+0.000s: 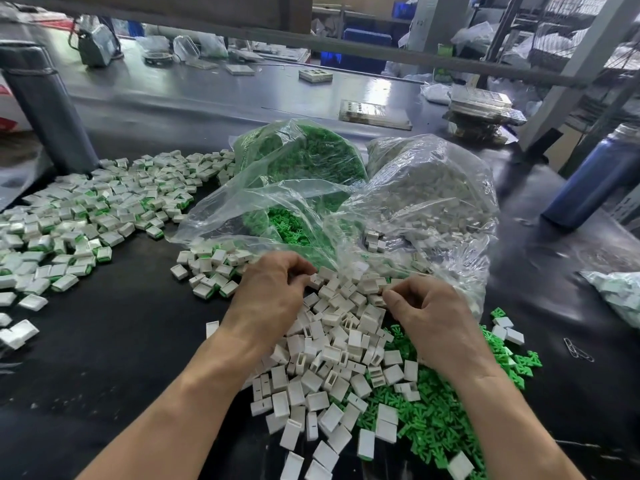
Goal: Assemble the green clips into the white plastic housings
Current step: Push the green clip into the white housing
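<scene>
At the near middle of the dark table (pixel 104 341), both hands rest on a heap of white housings (pixel 332 358): the left hand (pixel 273 289) and the right hand (pixel 426 306) are curled, fingertips pinched among the pieces, though what each grips cannot be told. Loose green clips (pixel 440 420) lie beside the heap toward the near right edge. Behind stand two clear bags (pixel 346 188), and finished pieces (pixel 86 216) spread toward the left edge.

Both bare forearms reach up from the lower frame toward its centre. The left hand (pixel 273 289) and right hand (pixel 427 310) hang knuckles-up, fingers curled under, thumbs facing each other.
</scene>
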`<control>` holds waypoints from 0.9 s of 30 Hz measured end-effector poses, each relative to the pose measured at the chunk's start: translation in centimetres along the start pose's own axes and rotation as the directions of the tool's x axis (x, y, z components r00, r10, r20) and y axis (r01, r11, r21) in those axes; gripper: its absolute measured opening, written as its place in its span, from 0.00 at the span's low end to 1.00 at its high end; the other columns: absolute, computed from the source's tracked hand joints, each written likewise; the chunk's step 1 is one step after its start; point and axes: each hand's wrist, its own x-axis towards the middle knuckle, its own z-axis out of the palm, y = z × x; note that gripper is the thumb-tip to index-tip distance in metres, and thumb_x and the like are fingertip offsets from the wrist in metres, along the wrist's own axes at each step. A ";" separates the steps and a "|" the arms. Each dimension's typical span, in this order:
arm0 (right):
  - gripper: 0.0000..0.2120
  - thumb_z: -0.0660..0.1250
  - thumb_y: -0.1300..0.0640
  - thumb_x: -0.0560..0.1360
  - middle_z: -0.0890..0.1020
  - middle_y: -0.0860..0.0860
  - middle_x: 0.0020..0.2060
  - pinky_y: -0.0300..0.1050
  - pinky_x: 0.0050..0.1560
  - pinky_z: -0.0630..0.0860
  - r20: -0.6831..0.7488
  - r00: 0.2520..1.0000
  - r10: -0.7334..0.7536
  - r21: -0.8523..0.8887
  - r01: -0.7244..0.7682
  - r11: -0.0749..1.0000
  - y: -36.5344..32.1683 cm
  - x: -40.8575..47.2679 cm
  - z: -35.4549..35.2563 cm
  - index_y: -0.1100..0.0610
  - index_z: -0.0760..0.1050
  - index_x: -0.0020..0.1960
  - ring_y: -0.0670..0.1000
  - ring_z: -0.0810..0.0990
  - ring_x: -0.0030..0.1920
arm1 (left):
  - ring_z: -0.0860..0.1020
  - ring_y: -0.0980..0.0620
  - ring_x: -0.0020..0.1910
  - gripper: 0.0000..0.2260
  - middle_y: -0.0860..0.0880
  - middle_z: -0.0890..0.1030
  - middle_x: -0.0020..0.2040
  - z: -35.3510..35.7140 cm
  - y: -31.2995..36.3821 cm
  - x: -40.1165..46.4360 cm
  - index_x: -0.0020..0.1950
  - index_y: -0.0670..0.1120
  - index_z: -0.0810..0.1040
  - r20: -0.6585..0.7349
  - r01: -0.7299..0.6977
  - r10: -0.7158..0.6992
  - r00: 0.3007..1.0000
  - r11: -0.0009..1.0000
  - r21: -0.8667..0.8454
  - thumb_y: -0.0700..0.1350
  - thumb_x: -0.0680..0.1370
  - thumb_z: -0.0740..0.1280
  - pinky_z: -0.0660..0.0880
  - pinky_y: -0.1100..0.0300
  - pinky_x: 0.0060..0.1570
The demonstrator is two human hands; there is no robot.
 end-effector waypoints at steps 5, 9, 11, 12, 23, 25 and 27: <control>0.03 0.75 0.47 0.76 0.84 0.43 0.39 0.29 0.30 0.73 0.160 0.982 0.105 -0.022 -0.103 0.994 0.1 0.3 -1.9 0.44 0.83 0.44 0.40 0.81 0.37 | 0.76 0.56 0.59 0.11 0.54 0.79 0.59 1.0 -0.1 0.0 0.65 0.51 0.81 0.008 -0.088 0.089 0.996 0.955 0.283 0.44 0.83 0.67 0.71 0.63 0.65; 0.04 0.79 0.46 0.72 0.84 0.40 0.36 0.27 0.31 0.71 0.293 0.951 0.098 -0.048 -0.088 0.995 0.2 0.2 -3.2 0.39 0.85 0.44 0.36 0.79 0.33 | 0.75 0.55 0.59 0.13 0.55 0.78 0.59 1.4 -0.1 0.1 0.68 0.53 0.79 0.037 -0.084 0.076 0.996 0.944 0.321 0.46 0.84 0.65 0.70 0.60 0.65; 0.06 0.80 0.46 0.71 0.83 0.40 0.38 0.28 0.31 0.71 0.305 0.948 0.091 -0.112 -0.060 0.992 0.3 0.1 -3.2 0.36 0.84 0.43 0.37 0.79 0.36 | 0.74 0.55 0.59 0.13 0.55 0.78 0.58 1.5 -0.1 0.1 0.69 0.53 0.78 0.053 -0.075 0.061 0.997 0.938 0.340 0.46 0.84 0.66 0.69 0.59 0.65; 0.07 0.80 0.47 0.72 0.83 0.40 0.39 0.28 0.32 0.73 0.302 0.949 0.088 -0.142 -0.047 0.989 0.3 0.1 -3.0 0.36 0.84 0.43 0.39 0.80 0.38 | 0.75 0.55 0.59 0.14 0.55 0.78 0.58 1.5 -0.1 0.1 0.69 0.53 0.78 0.057 -0.076 0.059 0.997 0.934 0.349 0.46 0.84 0.66 0.70 0.58 0.67; 0.05 0.73 0.48 0.79 0.83 0.42 0.37 0.28 0.26 0.69 0.215 0.973 0.082 -0.213 -0.036 0.976 -0.1 0.1 -1.9 0.43 0.83 0.43 0.37 0.79 0.31 | 0.77 0.54 0.56 0.06 0.55 0.78 0.55 1.3 0.4 -0.1 0.59 0.52 0.78 0.047 -0.028 0.014 0.999 0.945 0.326 0.49 0.82 0.69 0.76 0.52 0.65; 0.06 0.73 0.46 0.78 0.83 0.43 0.32 0.32 0.25 0.69 0.162 0.980 0.114 -0.182 -0.083 0.980 0.0 0.2 -3.1 0.44 0.83 0.43 0.38 0.77 0.26 | 0.77 0.54 0.54 0.05 0.55 0.78 0.54 1.3 0.5 -0.2 0.57 0.52 0.78 0.052 -0.026 0.009 0.999 0.945 0.327 0.49 0.82 0.69 0.77 0.52 0.64; 0.09 0.72 0.44 0.79 0.83 0.39 0.30 0.36 0.28 0.69 0.102 0.984 0.145 -0.255 -0.115 0.960 0.2 0.2 -4.6 0.44 0.82 0.42 0.40 0.77 0.26 | 0.77 0.54 0.54 0.05 0.55 0.78 0.54 1.2 0.4 -0.2 0.57 0.53 0.78 0.052 -0.024 0.007 0.999 0.943 0.333 0.50 0.82 0.69 0.77 0.51 0.64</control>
